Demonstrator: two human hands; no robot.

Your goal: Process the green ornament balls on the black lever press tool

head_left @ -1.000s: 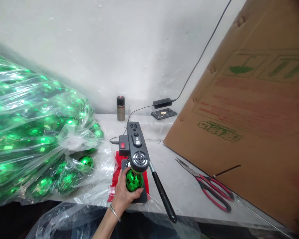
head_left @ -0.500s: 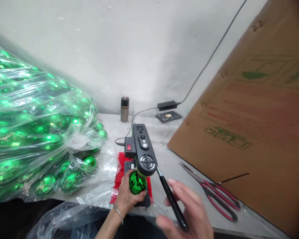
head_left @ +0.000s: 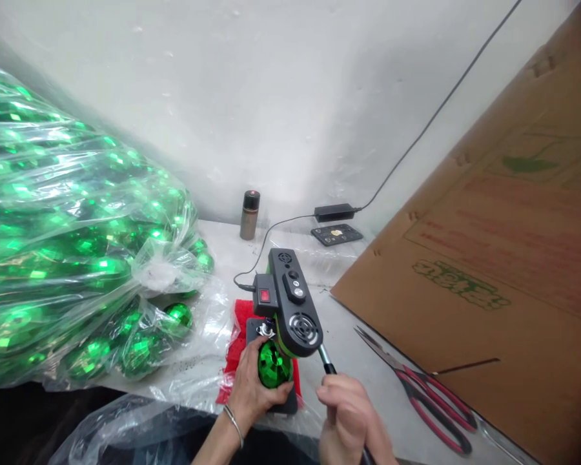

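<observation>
My left hand [head_left: 257,382], with a bracelet on its wrist, is wrapped round a shiny green faceted ball [head_left: 274,365]. The ball sits under the round front end of a black machine head [head_left: 297,310], which hides its top. A lever with a black handle [head_left: 329,368] slopes from the machine toward me, and my right hand [head_left: 351,413] is closed round that handle. Beneath the machine's dark base [head_left: 286,405] lies a red cloth [head_left: 227,378].
To the left bulges a clear plastic bag [head_left: 157,274] full of green balls. Red-and-black scissors [head_left: 426,400] lie beside a large cardboard box [head_left: 465,258] at right. Behind stand a small bottle [head_left: 250,215], a power adapter [head_left: 336,212] and a phone [head_left: 336,234].
My right hand was open beside the lever handle and has now closed round it. My left hand still holds the ball. The whole view has shifted slightly.
</observation>
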